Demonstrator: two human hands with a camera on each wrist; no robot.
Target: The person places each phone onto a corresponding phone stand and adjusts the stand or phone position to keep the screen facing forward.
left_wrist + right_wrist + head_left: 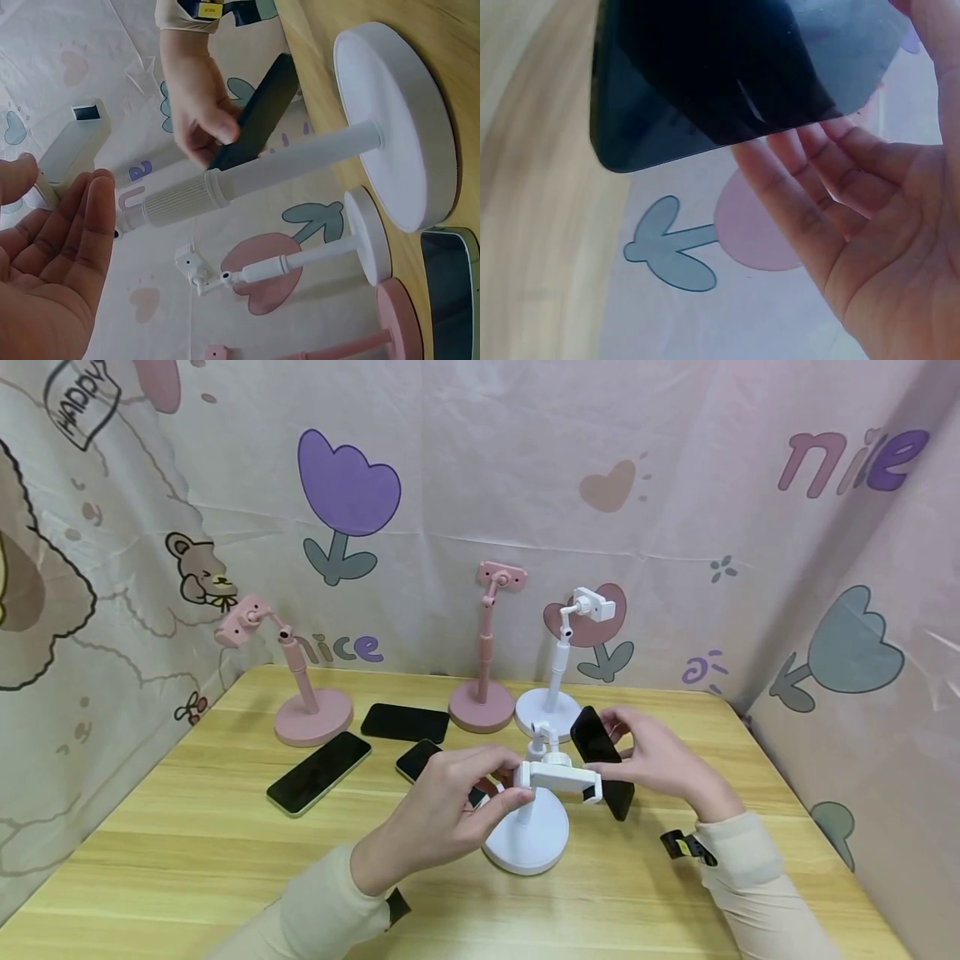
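Closest to me stands a white phone stand (527,847) on its round base. My left hand (450,802) pinches the left end of its phone clamp (562,778), thumb and fingers around that end. In my right hand (660,760) is a black smartphone (600,747), gripped along its edges and tilted just right of the clamp. The right wrist view shows the phone's dark glossy face (705,82), with fingertips (754,161) along one edge. From the left wrist side, the clamp (79,146) has nothing in it.
Behind are a second white stand (557,672), a pink stand (482,706) and another pink stand (315,717) at the left. A black phone (405,724), a pale-edged phone (320,774) and a partly hidden phone (415,760) lie on the wooden table (187,843). Printed curtains enclose the table.
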